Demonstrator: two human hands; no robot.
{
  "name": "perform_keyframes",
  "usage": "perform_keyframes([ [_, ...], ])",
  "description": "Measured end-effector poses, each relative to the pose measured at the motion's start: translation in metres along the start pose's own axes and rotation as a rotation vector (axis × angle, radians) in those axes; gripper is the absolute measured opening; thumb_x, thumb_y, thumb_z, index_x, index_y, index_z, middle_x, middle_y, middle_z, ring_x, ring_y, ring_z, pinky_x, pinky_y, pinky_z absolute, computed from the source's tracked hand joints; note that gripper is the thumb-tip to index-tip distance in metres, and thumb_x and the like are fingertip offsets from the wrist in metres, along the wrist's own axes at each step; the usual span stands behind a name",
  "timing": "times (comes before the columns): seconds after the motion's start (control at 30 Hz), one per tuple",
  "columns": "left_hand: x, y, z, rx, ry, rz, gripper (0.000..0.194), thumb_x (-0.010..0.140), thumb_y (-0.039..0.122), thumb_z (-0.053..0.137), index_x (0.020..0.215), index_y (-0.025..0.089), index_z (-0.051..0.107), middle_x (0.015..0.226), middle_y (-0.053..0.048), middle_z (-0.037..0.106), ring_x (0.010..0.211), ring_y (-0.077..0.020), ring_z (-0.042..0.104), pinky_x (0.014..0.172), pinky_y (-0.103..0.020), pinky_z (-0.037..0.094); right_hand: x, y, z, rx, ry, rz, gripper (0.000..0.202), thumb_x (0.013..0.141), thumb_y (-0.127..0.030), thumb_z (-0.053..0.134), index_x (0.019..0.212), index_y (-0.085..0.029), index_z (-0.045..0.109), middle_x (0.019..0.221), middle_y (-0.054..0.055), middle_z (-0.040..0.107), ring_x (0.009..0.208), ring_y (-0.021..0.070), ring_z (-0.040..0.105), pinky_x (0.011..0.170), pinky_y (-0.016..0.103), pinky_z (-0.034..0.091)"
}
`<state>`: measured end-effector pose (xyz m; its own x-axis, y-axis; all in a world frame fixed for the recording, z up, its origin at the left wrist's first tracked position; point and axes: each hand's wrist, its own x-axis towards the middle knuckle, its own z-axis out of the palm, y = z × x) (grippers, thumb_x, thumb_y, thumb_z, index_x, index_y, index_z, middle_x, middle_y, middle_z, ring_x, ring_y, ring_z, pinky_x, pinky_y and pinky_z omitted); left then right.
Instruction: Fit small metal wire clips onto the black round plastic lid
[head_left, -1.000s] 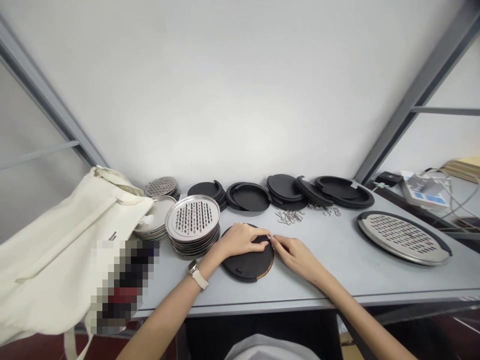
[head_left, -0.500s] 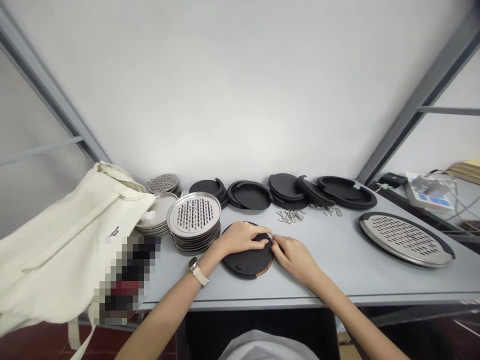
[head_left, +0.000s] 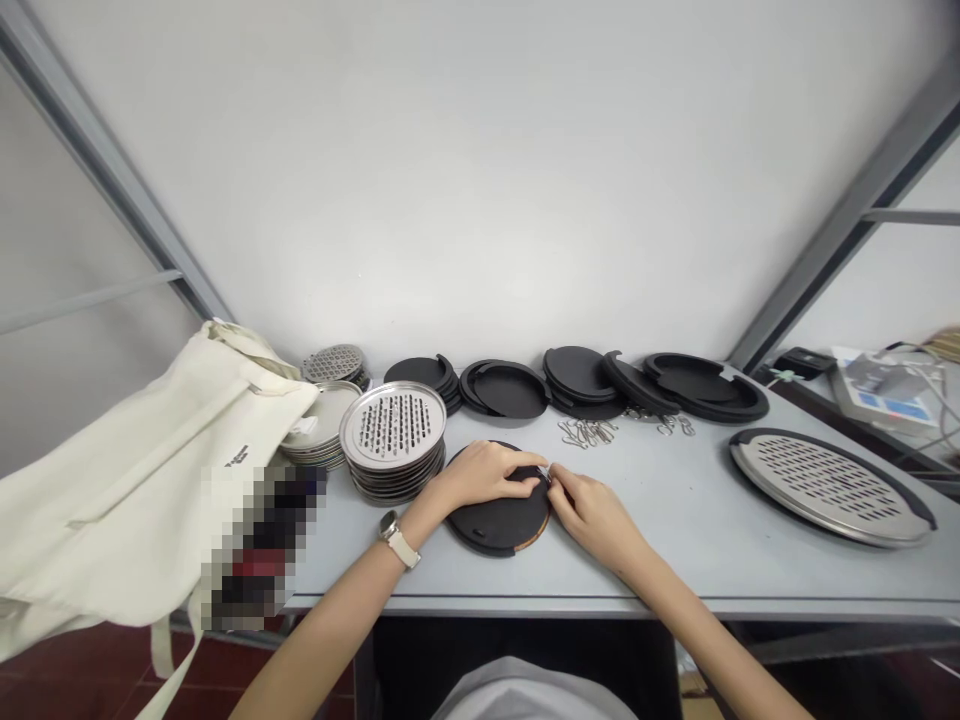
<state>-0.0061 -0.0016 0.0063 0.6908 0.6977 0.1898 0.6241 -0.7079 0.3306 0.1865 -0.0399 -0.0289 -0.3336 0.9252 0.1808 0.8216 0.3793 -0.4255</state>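
Observation:
A round black plastic disc lies on the table in front of me, with a strip of orange along its near right edge. My left hand rests over its top, thumb and fingers closed at its right rim. At that same rim, my right hand pinches a small shiny metal piece, mostly hidden by the fingertips. Beyond the hands lies a loose pile of wire hooks. Just left of the disc stands a stack of round metal grater plates.
Black round trays and discs line the wall. A large grater plate in a black rim sits at the right. A cream cloth bag fills the left side. Electrical gear with cables stands far right.
The view has shifted slightly. Both hands stay at the disc's right rim; the fingertips of the right hand have moved a little, and more of the shiny metal shows between the hands.

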Motion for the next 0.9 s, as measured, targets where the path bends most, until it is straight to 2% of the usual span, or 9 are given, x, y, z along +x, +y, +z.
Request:
perform_keyframes([
  [0.23, 0.0006, -0.0006, 0.0012, -0.003, -0.005, -0.002, 0.035, 0.088, 0.034, 0.053, 0.122, 0.029, 0.060, 0.092, 0.000, 0.069, 0.078, -0.0151, 0.062, 0.069, -0.022, 0.040, -0.0013, 0.0019, -0.0005, 0.011, -0.012, -0.011, 0.019, 0.093, -0.026, 0.030, 0.090, -0.021, 0.048, 0.068, 0.002, 0.062, 0.060, 0.0199, 0.059, 0.057, 0.026, 0.033],
  [0.43, 0.0023, -0.0041, 0.0029, -0.009, -0.005, 0.001, 0.033, 0.087, 0.033, 0.055, 0.120, 0.030, 0.060, 0.072, 0.004, 0.062, 0.066, -0.0118, 0.057, 0.064, -0.021, 0.037, -0.0017, 0.0030, -0.0015, -0.001, -0.024, -0.043, 0.023, 0.095, -0.025, 0.027, 0.092, -0.020, 0.049, 0.068, 0.003, 0.062, 0.061, 0.0192, 0.058, 0.058, 0.026, 0.033],
  [0.63, 0.0035, -0.0067, 0.0051, -0.024, -0.014, 0.021, 0.033, 0.086, 0.033, 0.056, 0.118, 0.030, 0.060, 0.067, 0.006, 0.057, 0.060, -0.0101, 0.051, 0.059, -0.020, 0.032, -0.0016, 0.0022, 0.0003, -0.120, -0.045, -0.036, 0.027, 0.095, -0.022, 0.026, 0.096, -0.016, 0.053, 0.069, 0.006, 0.064, 0.060, 0.0193, 0.058, 0.057, 0.026, 0.029],
  [0.9, 0.0047, -0.0089, 0.0045, -0.054, -0.018, 0.032, 0.031, 0.085, 0.034, 0.057, 0.116, 0.030, 0.060, 0.066, 0.007, 0.053, 0.059, -0.0089, 0.049, 0.056, -0.020, 0.029, 0.0015, -0.0049, -0.0043, -0.084, -0.095, 0.058, 0.029, 0.095, -0.018, 0.027, 0.096, -0.016, 0.055, 0.076, 0.005, 0.067, 0.066, 0.0176, 0.060, 0.060, 0.025, 0.029],
])
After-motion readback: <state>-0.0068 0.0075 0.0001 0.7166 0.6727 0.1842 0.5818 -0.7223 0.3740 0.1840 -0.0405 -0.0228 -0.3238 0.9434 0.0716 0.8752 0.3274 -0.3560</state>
